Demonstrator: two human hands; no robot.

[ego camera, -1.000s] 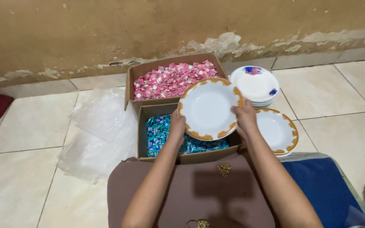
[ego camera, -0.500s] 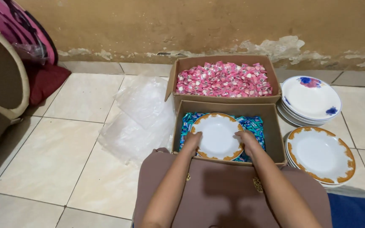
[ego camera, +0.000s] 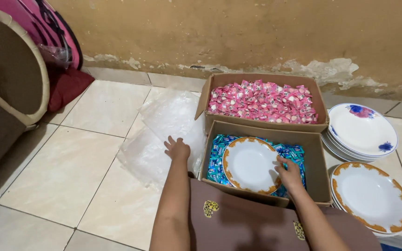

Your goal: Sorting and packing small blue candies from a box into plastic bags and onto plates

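left hand [ego camera: 177, 148] open, flat on the clear plastic bags [ego camera: 161, 135] by the box's left edge, right hand [ego camera: 288, 173] pinching the gold-rimmed plate [ego camera: 249, 164] — sitting on blue candies [ego camera: 217, 158] in the near cardboard box [ego camera: 319, 176]

A cardboard box of pink wrapped sweets [ego camera: 262, 100] is sitting on the tiled floor [ego camera: 66, 172] against the wall's foot. Flower-patterned plates [ego camera: 362, 130] are stacking at the floor's right edge, orange-rimmed plates [ego camera: 373, 197] just nearer. A pink bag [ego camera: 54, 35] is leaning in the far left corner.
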